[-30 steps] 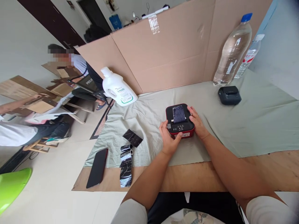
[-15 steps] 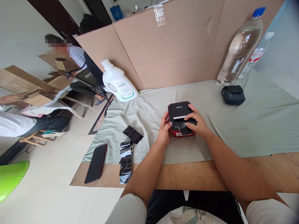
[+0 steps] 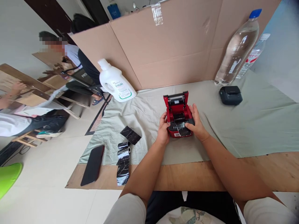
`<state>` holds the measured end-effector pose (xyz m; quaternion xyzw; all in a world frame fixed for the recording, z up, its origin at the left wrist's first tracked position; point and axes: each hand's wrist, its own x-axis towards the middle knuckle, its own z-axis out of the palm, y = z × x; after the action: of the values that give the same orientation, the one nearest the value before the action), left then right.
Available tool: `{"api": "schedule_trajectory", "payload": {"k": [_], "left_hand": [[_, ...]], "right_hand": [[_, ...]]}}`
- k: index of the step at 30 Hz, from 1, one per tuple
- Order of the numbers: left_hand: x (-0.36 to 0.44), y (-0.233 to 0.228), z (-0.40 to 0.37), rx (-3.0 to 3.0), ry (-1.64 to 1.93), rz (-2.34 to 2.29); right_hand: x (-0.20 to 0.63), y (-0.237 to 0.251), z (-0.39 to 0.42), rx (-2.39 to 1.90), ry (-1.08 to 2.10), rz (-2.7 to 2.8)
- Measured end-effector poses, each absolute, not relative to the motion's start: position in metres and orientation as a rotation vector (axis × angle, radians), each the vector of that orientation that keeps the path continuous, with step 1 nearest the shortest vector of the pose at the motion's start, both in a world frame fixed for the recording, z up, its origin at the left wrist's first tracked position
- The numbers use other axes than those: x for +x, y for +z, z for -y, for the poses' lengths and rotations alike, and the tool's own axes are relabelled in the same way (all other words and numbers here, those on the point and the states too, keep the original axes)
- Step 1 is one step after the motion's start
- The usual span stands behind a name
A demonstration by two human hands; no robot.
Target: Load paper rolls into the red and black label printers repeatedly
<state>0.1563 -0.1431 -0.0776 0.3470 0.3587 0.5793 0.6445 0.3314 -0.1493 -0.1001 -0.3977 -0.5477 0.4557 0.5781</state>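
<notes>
At frame centre the red printer (image 3: pixel 177 115) sits on the cloth (image 3: pixel 257 124), lid up. The left hand (image 3: pixel 163 130) grips its left side and the right hand (image 3: pixel 196 123) its right, thumb pressing the dark strip (image 3: pixel 179 127) flat, which steadies the printer.

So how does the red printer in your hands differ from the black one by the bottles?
The red printer has its lid flipped open, showing the roll bay; the black printer is closed. The red one is held on both sides by the left hand and right hand; the black one sits untouched. Dark paper lies over the red one's front; none shows on the black one. Both are small, boxy and rest on the grey cloth.
</notes>
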Motion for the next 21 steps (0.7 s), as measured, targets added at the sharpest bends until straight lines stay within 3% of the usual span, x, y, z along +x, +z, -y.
{"api": "schedule_trajectory", "payload": {"k": [6, 13, 21], "left_hand": [[0.154, -0.082, 0.145, 0.847, 1.256, -0.766], [0.145, -0.087, 0.149, 1.196, 1.363, -0.615], [0.142, -0.086, 0.154, 1.519, 1.322, -0.618]], "right_hand": [[0.333, -0.098, 0.153, -0.913, 1.126, 1.275], [0.332, -0.086, 0.156, -0.822, 0.901, 1.292], [0.331, -0.085, 0.151, -0.856, 1.164, 0.925]]}}
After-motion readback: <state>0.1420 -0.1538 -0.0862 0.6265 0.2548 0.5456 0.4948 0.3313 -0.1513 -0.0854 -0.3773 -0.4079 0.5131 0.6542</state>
